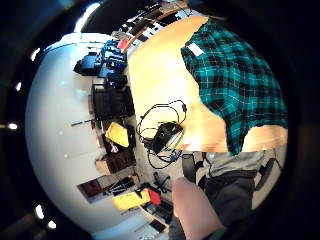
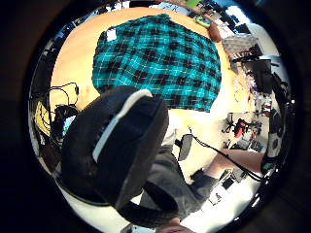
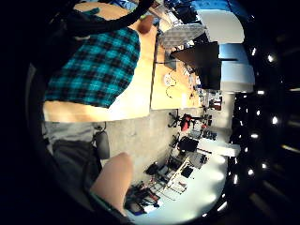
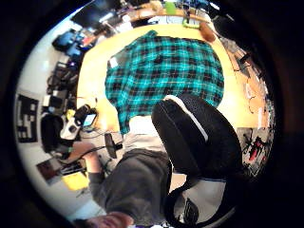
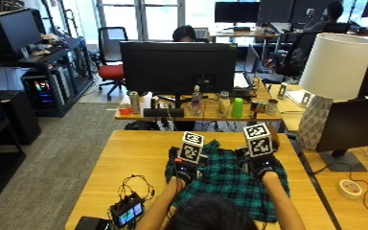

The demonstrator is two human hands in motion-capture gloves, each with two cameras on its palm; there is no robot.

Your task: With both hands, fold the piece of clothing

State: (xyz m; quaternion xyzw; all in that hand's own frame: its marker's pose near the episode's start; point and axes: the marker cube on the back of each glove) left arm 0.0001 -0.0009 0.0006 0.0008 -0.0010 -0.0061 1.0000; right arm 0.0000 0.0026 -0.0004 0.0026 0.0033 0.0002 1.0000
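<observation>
Plaid shirt (image 5: 225,179) lies spread at centre frame on counter (image 5: 133,158) for folding; both hands above it, finger state indeterminable.

Bright window daylight behind; palm views edge-warped, black-rimmed.

An open-plan office. Wooden desks stand in rows on grey carpet (image 5: 56,148), each carrying a large black monitor (image 5: 183,67). A red office chair (image 5: 110,72) sits beside a black shelf unit (image 5: 43,72) holding computer equipment. Bottles (image 5: 237,108) line the next desk, and a white table lamp (image 5: 330,81) stands at the right.
</observation>
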